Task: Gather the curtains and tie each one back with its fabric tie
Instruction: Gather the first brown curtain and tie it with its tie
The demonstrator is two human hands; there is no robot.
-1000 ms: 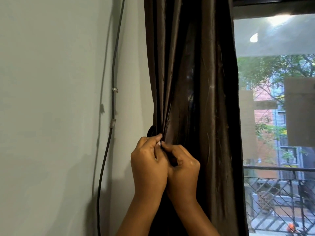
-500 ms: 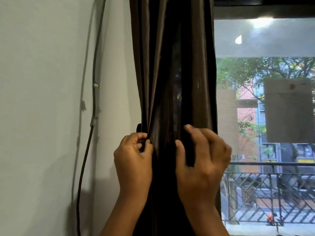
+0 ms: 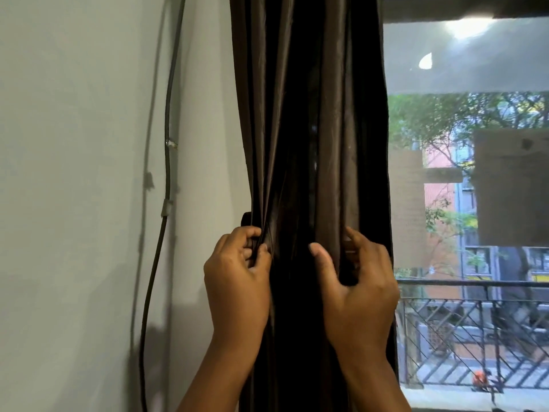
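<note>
A dark brown curtain [image 3: 312,114] hangs gathered in tight folds between the wall and the window. My left hand [image 3: 237,281] pinches folds at the curtain's left edge, just below a small dark knob [image 3: 246,219] on the wall. My right hand [image 3: 356,289] grips the curtain's right side, thumb in front and fingers curled round the edge. The fabric tie is hard to tell apart from the dark folds.
A grey wall [image 3: 74,203] fills the left, with a black cable [image 3: 166,173] clipped down it. On the right is the window [image 3: 475,203], with paper sheets on the glass, a balcony railing [image 3: 475,337] and trees outside.
My hands were together at the curtain's left edge. My right hand has moved across to the curtain's right edge, and my left hand has stayed at the left by the knob.
</note>
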